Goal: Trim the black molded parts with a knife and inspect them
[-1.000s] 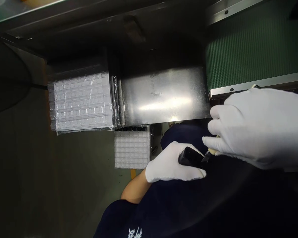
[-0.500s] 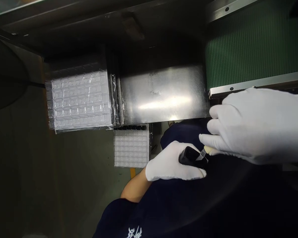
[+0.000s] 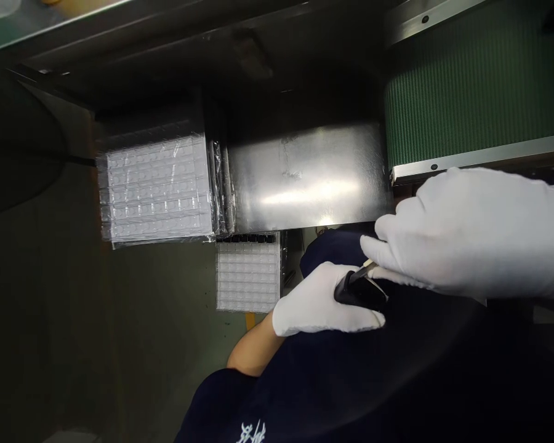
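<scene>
My left hand (image 3: 321, 299) in a white glove is shut around a black handheld object (image 3: 360, 291), with its end showing past the fingers. My right hand (image 3: 471, 234), also gloved, comes in from the right edge and pinches a slim tool with a cream-coloured grip (image 3: 367, 268). The tool's thin tip rests against the upper edge of the black object. The fingers hide most of that tool, and I cannot tell exactly what it is. A bare forearm (image 3: 253, 347) leads to my left glove from a navy sleeve (image 3: 240, 415).
Film-wrapped white blister trays (image 3: 157, 187) stand at left, with a smaller tray (image 3: 248, 274) below them. A stainless steel panel (image 3: 309, 175) lies beside a green ribbed conveyor belt (image 3: 475, 86) with a metal rail (image 3: 480, 157). Dark navy cloth fills the lower right.
My right hand has shifted towards my left hand, bringing the slim tool along the black object's upper edge. My left hand has barely moved, and the whole view has drifted slightly.
</scene>
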`<state>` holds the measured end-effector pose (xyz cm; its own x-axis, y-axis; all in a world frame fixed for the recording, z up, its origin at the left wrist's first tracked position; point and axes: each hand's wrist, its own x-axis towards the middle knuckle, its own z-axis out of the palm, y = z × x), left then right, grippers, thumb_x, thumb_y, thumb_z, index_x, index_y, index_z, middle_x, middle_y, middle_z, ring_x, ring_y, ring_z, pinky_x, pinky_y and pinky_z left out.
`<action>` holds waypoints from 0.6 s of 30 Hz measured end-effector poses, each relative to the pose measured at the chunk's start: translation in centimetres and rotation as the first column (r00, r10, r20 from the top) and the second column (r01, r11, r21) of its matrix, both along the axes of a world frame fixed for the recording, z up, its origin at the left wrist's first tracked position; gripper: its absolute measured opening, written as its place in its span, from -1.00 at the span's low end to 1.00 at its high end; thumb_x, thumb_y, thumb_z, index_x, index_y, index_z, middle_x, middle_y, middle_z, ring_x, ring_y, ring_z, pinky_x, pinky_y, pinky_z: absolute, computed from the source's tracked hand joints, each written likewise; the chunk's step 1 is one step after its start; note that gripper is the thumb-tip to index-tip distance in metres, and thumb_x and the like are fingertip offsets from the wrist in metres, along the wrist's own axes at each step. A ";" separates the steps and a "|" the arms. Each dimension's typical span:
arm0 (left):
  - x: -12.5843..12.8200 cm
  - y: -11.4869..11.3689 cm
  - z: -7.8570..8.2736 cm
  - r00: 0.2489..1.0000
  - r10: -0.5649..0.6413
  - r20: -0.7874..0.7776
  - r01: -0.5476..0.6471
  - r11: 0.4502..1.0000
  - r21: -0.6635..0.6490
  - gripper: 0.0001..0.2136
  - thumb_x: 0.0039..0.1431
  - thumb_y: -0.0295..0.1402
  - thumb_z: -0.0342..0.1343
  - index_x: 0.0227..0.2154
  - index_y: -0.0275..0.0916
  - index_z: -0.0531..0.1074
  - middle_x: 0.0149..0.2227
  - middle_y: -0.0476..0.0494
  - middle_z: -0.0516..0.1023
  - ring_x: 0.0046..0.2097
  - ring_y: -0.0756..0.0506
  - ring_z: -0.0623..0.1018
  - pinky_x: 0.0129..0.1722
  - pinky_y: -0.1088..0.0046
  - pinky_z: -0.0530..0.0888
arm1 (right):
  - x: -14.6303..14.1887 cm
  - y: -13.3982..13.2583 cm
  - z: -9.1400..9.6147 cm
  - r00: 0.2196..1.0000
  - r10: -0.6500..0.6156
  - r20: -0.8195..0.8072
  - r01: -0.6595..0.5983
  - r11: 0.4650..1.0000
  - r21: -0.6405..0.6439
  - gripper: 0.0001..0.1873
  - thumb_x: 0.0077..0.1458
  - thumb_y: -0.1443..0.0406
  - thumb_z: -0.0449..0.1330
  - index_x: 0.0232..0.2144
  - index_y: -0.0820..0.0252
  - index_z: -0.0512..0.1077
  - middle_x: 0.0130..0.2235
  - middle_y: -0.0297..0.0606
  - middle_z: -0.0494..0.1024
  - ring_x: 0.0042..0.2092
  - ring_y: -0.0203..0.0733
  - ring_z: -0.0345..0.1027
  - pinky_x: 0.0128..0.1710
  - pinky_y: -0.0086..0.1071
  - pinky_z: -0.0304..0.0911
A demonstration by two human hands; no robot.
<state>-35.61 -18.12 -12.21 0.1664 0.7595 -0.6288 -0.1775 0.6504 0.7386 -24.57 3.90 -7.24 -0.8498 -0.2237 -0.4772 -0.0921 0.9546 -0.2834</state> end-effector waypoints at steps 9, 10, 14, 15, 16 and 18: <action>0.2 0.2 0.1 0.999 0.026 0.028 -0.027 0.999 0.033 -0.82 0.04 -0.25 0.39 -0.38 -0.23 0.57 -0.42 0.04 0.60 -0.38 -0.02 0.57 -0.29 0.44 0.53 | -0.9 -0.4 0.7 0.993 0.114 -0.011 -0.114 0.993 0.008 -0.69 0.40 0.10 0.10 -0.30 0.08 0.54 -0.50 -0.36 0.50 -0.43 -0.22 0.35 -0.37 -0.17 0.16; 0.2 0.3 0.1 0.999 0.028 0.031 -0.029 0.999 0.037 -0.82 0.04 -0.25 0.39 -0.38 -0.23 0.57 -0.42 0.04 0.60 -0.38 -0.02 0.57 -0.29 0.44 0.53 | -1.2 -0.5 1.0 0.992 0.124 0.001 -0.124 0.992 0.004 -0.70 0.39 0.10 0.12 -0.31 0.07 0.53 -0.52 -0.36 0.48 -0.45 -0.22 0.33 -0.39 -0.17 0.15; 0.3 0.2 0.1 0.999 0.036 0.038 -0.038 0.998 0.046 -0.82 0.06 -0.25 0.39 -0.35 -0.23 0.58 -0.38 0.02 0.62 -0.34 -0.04 0.59 -0.28 0.44 0.54 | -1.8 -0.7 1.6 0.992 0.123 0.036 -0.122 0.992 -0.033 -0.73 0.38 0.12 0.15 -0.34 0.06 0.53 -0.54 -0.37 0.46 -0.46 -0.21 0.33 -0.36 -0.14 0.18; 0.3 0.2 0.1 0.999 0.036 0.039 -0.037 0.998 0.043 -0.81 0.06 -0.25 0.39 -0.34 -0.24 0.58 -0.37 0.02 0.63 -0.34 -0.05 0.60 -0.28 0.43 0.54 | -1.8 -0.6 1.6 0.990 0.133 0.048 -0.132 0.991 -0.029 -0.74 0.38 0.13 0.15 -0.33 0.06 0.54 -0.53 -0.37 0.47 -0.44 -0.20 0.34 -0.35 -0.14 0.19; 0.3 0.2 0.0 0.999 0.034 0.039 -0.036 0.999 0.037 -0.81 0.06 -0.25 0.39 -0.34 -0.24 0.58 -0.37 0.01 0.63 -0.33 -0.05 0.61 -0.28 0.43 0.54 | -1.7 -0.6 1.5 0.986 0.150 0.066 -0.149 0.989 -0.021 -0.75 0.38 0.14 0.15 -0.31 0.07 0.55 -0.52 -0.36 0.48 -0.43 -0.20 0.34 -0.35 -0.14 0.19; 0.3 0.2 0.0 0.999 0.028 0.040 -0.029 0.999 0.018 -0.78 0.05 -0.23 0.40 -0.32 -0.25 0.59 -0.36 -0.02 0.64 -0.33 -0.07 0.62 -0.29 0.41 0.56 | -1.3 -0.4 1.1 0.978 0.185 0.094 -0.185 0.983 -0.011 -0.77 0.37 0.16 0.16 -0.29 0.09 0.55 -0.50 -0.36 0.50 -0.44 -0.22 0.33 -0.36 -0.15 0.19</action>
<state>-35.33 -17.96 -12.23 0.1693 0.7760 -0.6075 -0.2253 0.6306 0.7427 -25.90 3.46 -6.11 -0.7451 -0.3738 -0.5524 -0.2398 0.9230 -0.3011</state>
